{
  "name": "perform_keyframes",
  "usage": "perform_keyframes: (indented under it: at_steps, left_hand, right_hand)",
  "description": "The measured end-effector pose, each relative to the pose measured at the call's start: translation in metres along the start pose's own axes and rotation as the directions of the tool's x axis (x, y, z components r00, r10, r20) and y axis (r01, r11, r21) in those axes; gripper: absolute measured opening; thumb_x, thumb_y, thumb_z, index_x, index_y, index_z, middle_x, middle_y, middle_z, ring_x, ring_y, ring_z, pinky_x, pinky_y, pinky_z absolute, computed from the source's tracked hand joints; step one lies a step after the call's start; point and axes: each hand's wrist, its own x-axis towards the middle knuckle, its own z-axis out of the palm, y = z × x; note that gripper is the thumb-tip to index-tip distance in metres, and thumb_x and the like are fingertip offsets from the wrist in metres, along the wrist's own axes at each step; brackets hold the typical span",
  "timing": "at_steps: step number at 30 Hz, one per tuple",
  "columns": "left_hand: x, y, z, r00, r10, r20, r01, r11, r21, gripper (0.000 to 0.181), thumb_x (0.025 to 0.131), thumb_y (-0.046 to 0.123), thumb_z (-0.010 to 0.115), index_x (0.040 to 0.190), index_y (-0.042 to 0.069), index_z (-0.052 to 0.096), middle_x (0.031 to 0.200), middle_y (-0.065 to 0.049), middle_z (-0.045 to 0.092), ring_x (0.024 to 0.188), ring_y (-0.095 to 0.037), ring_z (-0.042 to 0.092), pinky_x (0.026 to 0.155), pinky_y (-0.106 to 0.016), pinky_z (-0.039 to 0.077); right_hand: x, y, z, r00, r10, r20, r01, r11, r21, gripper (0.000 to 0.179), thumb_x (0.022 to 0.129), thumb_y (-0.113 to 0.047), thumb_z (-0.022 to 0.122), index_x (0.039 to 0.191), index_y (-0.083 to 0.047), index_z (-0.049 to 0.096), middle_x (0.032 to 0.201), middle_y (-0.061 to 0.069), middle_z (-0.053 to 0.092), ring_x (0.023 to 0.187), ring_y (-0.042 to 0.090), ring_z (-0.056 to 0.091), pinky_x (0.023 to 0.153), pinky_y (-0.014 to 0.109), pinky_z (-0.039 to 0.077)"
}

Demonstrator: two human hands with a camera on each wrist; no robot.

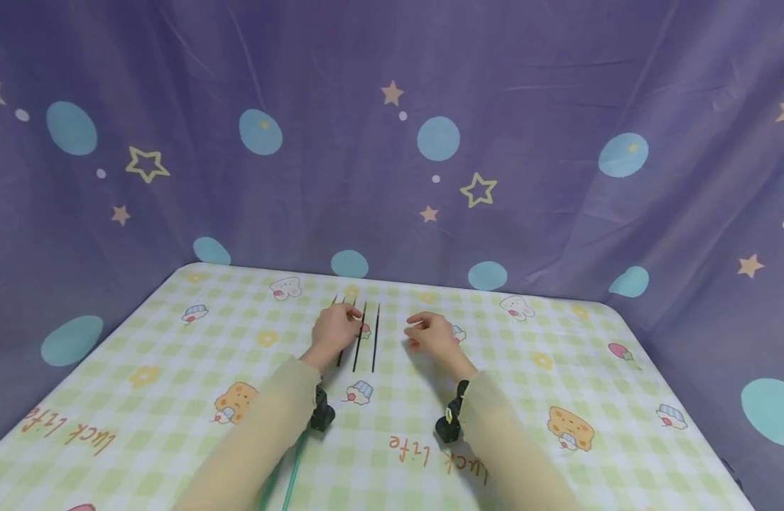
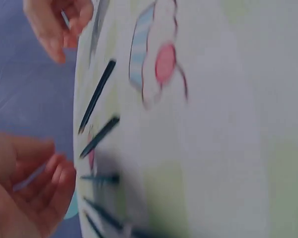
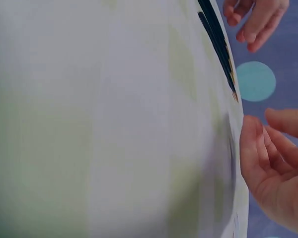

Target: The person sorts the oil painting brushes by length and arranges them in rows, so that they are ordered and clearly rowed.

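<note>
Several slim dark sticks with pointed tips, which look like paintbrushes (image 1: 376, 338), lie side by side on the table, their tips toward the far edge. My left hand (image 1: 336, 331) is over the left part of the row and hides parts of some brushes. Its fingers are loosely bent, and in the left wrist view nothing shows between them. To the right of the row hovers my right hand (image 1: 433, 336), apart from the brushes. Its fingers are relaxed and empty in the right wrist view. Farther off in that view, the brush tips (image 3: 233, 91) look brownish.
A checked green-and-white tablecloth (image 1: 545, 383) with printed cupcakes and bears covers the table. Behind it hangs a purple curtain (image 1: 341, 191) with stars. Each wrist wears a small black camera (image 1: 322, 411). A green cable (image 1: 293, 472) runs by the left forearm.
</note>
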Motion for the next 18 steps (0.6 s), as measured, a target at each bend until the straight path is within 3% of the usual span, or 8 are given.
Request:
perform_keyframes:
  at_steps: [3, 8, 10, 13, 16, 18]
  left_hand:
    - [-0.003, -0.005, -0.01, 0.987, 0.122, 0.105, -0.119, 0.993, -0.026, 0.017, 0.083, 0.018, 0.065, 0.097, 0.009, 0.067, 0.086, -0.002, 0.066, 0.074, -0.017, 0.059, 0.061, -0.03, 0.047]
    - [-0.011, -0.013, -0.025, 0.929, 0.298, 0.22, -0.299, 0.954, -0.031, 0.019, 0.089, 0.022, 0.057, 0.101, 0.01, 0.066, 0.092, 0.0, 0.063, 0.078, -0.013, 0.056, 0.066, -0.03, 0.046]
    - [-0.016, -0.016, -0.032, 0.913, 0.347, 0.217, -0.355, 0.935, -0.003, 0.022, 0.09, 0.023, 0.056, 0.104, 0.01, 0.065, 0.095, -0.002, 0.063, 0.078, -0.012, 0.055, 0.067, -0.03, 0.046]
    - [-0.024, -0.02, -0.043, 0.899, 0.394, 0.189, -0.413, 0.908, 0.069, 0.025, 0.09, 0.024, 0.056, 0.111, 0.01, 0.062, 0.101, -0.003, 0.061, 0.08, -0.013, 0.055, 0.068, -0.031, 0.046]
    - [-0.03, -0.027, -0.053, 0.881, 0.448, 0.153, -0.469, 0.87, 0.153, 0.027, 0.089, 0.022, 0.058, 0.114, 0.012, 0.061, 0.106, -0.002, 0.06, 0.086, -0.016, 0.056, 0.071, -0.034, 0.047]
    - [-0.034, -0.031, -0.059, 0.861, 0.49, 0.135, -0.508, 0.835, 0.211, 0.028, 0.089, 0.022, 0.058, 0.116, 0.013, 0.06, 0.107, -0.002, 0.059, 0.091, -0.017, 0.057, 0.074, -0.036, 0.048]
  right_hand:
    - [-0.008, 0.002, -0.012, 0.999, -0.037, 0.04, 0.038, 0.999, -0.023, 0.027, 0.084, -0.007, 0.062, 0.109, 0.003, 0.061, 0.086, 0.016, 0.064, 0.065, 0.02, 0.064, 0.062, 0.03, 0.055]
    - [-0.026, 0.004, -0.03, 0.971, -0.194, 0.141, 0.209, 0.973, -0.102, 0.032, 0.086, -0.011, 0.06, 0.114, 0.004, 0.057, 0.091, 0.02, 0.064, 0.074, 0.029, 0.065, 0.067, 0.033, 0.055]
    - [-0.033, 0.004, -0.037, 0.952, -0.261, 0.16, 0.288, 0.941, -0.178, 0.031, 0.087, -0.013, 0.059, 0.114, 0.001, 0.058, 0.093, 0.015, 0.065, 0.077, 0.026, 0.064, 0.071, 0.032, 0.053]
    - [-0.044, 0.005, -0.048, 0.922, -0.348, 0.17, 0.385, 0.869, -0.311, 0.029, 0.087, -0.016, 0.059, 0.113, -0.003, 0.06, 0.093, 0.007, 0.065, 0.079, 0.018, 0.063, 0.072, 0.028, 0.051]
    - [-0.052, 0.009, -0.059, 0.894, -0.413, 0.175, 0.448, 0.796, -0.408, 0.026, 0.087, -0.013, 0.059, 0.11, -0.004, 0.062, 0.093, 0.005, 0.065, 0.079, 0.014, 0.062, 0.071, 0.027, 0.051]
    - [-0.057, 0.011, -0.068, 0.877, -0.448, 0.174, 0.474, 0.75, -0.461, 0.025, 0.086, -0.012, 0.06, 0.109, -0.004, 0.062, 0.094, 0.006, 0.065, 0.08, 0.014, 0.062, 0.071, 0.028, 0.051]
